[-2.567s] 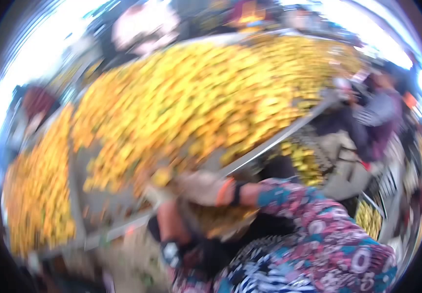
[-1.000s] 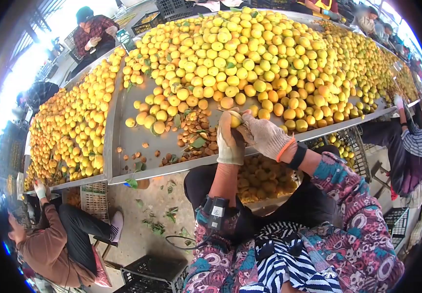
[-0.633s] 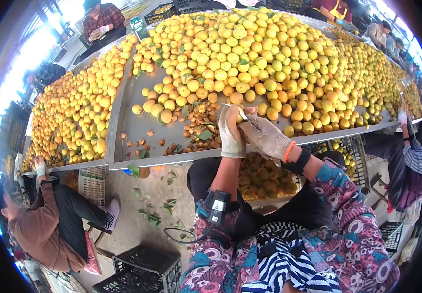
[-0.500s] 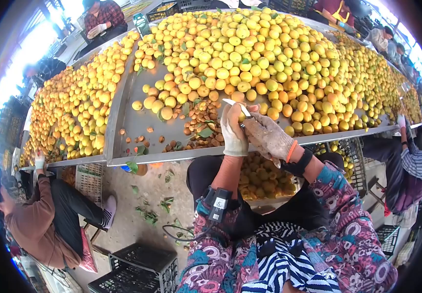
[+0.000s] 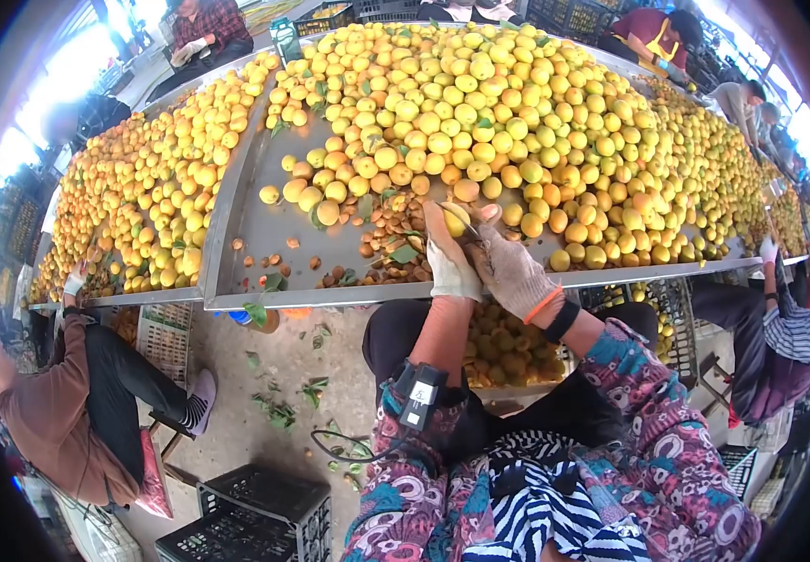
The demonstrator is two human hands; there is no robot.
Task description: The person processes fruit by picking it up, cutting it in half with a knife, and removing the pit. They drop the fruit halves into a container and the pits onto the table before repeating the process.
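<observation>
My gloved left hand [image 5: 452,267] is wrapped round a yellow apricot [image 5: 456,221] just above the table's front edge. Close beside it, my gloved right hand [image 5: 515,273] grips a small knife [image 5: 467,230] whose thin blade lies against the fruit; its handle is mostly hidden in the fingers. Behind both hands spreads a big heap of yellow-orange apricots [image 5: 480,122] on the metal table [image 5: 265,211]. Brown apricot pits or scraps [image 5: 396,225] lie to the left of my left hand, with some green leaves among them.
Below my hands, between the knees, stands a crate of cut fruit [image 5: 508,351]. A raised metal divider [image 5: 236,187] splits the table. Black crates [image 5: 265,510] sit on the floor at lower left. Co-workers sit at left [image 5: 68,393], right [image 5: 770,328] and across the table.
The knife blade, which stood up pale above my left hand, now lies lower across the apricot. More of the fruit shows between my hands. The view has shifted slightly.
</observation>
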